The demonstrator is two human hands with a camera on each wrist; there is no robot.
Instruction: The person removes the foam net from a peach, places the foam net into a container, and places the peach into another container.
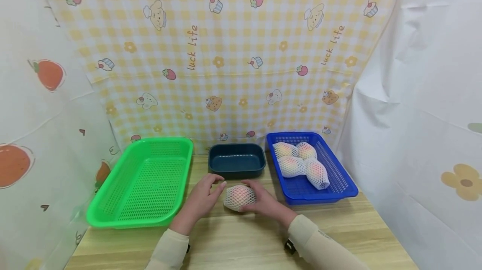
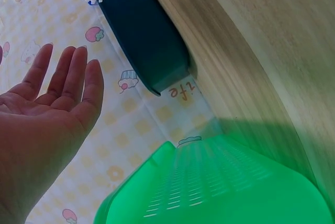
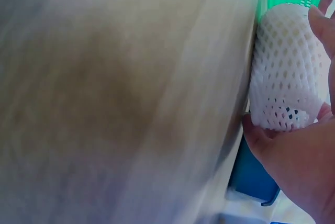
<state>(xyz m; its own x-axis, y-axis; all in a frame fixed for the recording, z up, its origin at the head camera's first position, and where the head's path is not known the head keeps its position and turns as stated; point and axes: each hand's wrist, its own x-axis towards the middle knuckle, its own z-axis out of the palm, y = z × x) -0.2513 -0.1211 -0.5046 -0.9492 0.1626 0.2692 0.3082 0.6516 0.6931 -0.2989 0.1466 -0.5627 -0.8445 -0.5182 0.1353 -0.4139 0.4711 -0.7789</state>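
Observation:
A pink-and-yellow round fruit (image 1: 238,196) in a white foam net is held by my right hand (image 1: 266,203), above or on the wooden table in front of the dark teal tray. In the right wrist view, the thumb and fingers of that hand curl round the foam net (image 3: 285,67). My left hand (image 1: 201,199) is just left of the fruit, its fingers loosely bent and apart from it. The left wrist view shows the left palm (image 2: 52,114) with nothing in it.
A green perforated basket (image 1: 150,194) stands at the left. The dark teal tray (image 1: 236,163) sits at the back middle. At the right, a blue basket (image 1: 312,198) contains several netted fruits (image 1: 290,165). A patterned cloth (image 1: 233,86) hangs behind the table (image 1: 241,240).

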